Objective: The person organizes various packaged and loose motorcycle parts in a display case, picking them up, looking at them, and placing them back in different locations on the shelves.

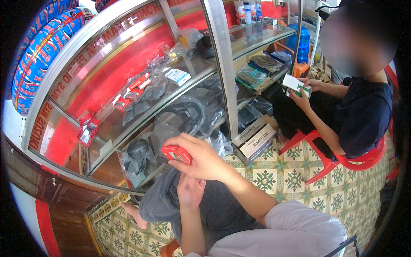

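Note:
My right hand (198,157) is wrapped round a small red box (177,154) with a pale panel on its side. Fingers lie over its top and the thumb is beneath. Just under it, close to the right wrist, is my left hand (191,191), its fingers curled in. Part of the left hand is hidden behind the right, so whatever it may hold cannot be seen. Both hands are above my grey-clad leg (165,203), in front of a glass display case (141,100).
Bagged parts (139,156) and red packets (132,91) fill the case's shelves. A carton (256,140) stands on the patterned tile floor (265,179). At right, a person in dark clothes (364,115) sits on a red plastic chair (368,159), holding a white-and-green box (295,83). Blue-wrapped tyres (45,53) stand far left.

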`<state>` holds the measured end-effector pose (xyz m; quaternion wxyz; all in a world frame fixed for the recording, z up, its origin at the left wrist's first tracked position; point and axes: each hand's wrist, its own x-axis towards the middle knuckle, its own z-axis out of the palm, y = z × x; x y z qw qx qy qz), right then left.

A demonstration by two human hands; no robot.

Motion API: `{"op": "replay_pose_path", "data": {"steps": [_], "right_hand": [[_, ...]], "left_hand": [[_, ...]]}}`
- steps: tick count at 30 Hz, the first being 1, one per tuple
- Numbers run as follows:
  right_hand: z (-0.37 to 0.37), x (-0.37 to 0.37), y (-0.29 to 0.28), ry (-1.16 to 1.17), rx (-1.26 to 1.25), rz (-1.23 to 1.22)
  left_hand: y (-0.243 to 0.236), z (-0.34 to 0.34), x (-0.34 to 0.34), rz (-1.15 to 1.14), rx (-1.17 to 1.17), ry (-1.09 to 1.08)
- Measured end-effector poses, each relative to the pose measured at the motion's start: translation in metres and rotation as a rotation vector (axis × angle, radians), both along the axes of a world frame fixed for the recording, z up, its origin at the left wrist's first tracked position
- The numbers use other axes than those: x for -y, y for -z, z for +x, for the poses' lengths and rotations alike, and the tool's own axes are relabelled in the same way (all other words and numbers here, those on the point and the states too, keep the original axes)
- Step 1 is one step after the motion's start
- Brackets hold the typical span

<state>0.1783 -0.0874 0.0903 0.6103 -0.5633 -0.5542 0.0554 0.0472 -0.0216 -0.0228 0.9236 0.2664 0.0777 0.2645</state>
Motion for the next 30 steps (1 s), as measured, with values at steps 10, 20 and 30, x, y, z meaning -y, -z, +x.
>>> {"op": "replay_pose_path", "data": {"steps": [10, 20, 30], "right_hand": [[-0.004, -0.003, 0.004, -0.057, 0.045, 0.071], [-0.005, -0.006, 0.005, -0.149, 0.060, 0.210], [-0.001, -0.004, 0.001, -0.103, 0.008, 0.249]], "left_hand": [[0.001, -0.004, -0.005, -0.272, 0.189, 0.131], [-0.013, -0.003, 0.001, -0.480, 0.258, 0.127], [-0.014, 0.002, 0.008, -0.214, 0.082, -0.015]]}}
